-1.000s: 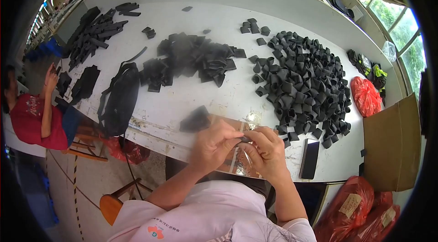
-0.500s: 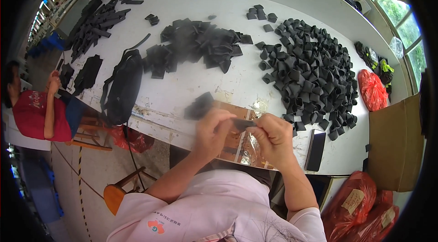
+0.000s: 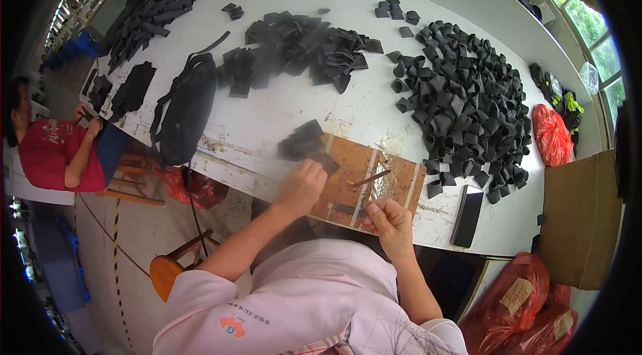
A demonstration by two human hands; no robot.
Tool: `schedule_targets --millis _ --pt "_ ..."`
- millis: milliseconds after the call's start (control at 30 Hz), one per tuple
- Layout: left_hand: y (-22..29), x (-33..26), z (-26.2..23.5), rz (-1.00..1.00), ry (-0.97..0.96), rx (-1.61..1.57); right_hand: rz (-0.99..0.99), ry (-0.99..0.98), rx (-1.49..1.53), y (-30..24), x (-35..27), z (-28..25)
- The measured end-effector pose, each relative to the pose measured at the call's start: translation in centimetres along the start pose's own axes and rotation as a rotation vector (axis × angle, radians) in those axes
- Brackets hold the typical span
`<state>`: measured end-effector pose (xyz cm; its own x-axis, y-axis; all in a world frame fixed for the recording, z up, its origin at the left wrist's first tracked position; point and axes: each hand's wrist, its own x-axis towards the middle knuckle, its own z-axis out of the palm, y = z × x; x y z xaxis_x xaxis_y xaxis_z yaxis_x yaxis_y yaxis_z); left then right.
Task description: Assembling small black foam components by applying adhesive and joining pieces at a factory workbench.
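Note:
My left hand (image 3: 304, 184) rests on the left end of a brown work board (image 3: 374, 198) at the table's near edge. Its fingers are curled on a flat black piece (image 3: 326, 162) lying beside a small stack of black pieces (image 3: 301, 141). My right hand (image 3: 391, 221) hovers over the board's near edge with fingers pinched together; nothing shows in them. A thin stick-like tool (image 3: 371, 179) lies across the board between the hands.
A big heap of folded black pieces (image 3: 468, 94) fills the right of the white table (image 3: 281, 107), and a looser black pile (image 3: 301, 47) lies mid-table. A black bag (image 3: 184, 107), dark phone (image 3: 467, 216), red sack (image 3: 552, 134) and cardboard box (image 3: 582, 221) are around. A person in red (image 3: 50, 154) sits left.
My hands were together over the board working one black piece. They have parted: the left went left to the small stack, the right drew back toward me.

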<state>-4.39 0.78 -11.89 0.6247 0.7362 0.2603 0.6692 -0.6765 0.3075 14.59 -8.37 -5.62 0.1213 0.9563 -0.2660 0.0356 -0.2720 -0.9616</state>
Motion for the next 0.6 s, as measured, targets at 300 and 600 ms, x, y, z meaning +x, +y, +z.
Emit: schedule_targets --millis 300,600 --pt "5.2 1.2 -5.4 -0.85 0.101 -1.792 -0.346 0.119 -0.174 -3.2 0.2 2.9" --pt "8.7 1.8 -5.3 -0.281 0.616 -0.487 -0.597 0.183 -0.479 -4.0 1.4 3.1"
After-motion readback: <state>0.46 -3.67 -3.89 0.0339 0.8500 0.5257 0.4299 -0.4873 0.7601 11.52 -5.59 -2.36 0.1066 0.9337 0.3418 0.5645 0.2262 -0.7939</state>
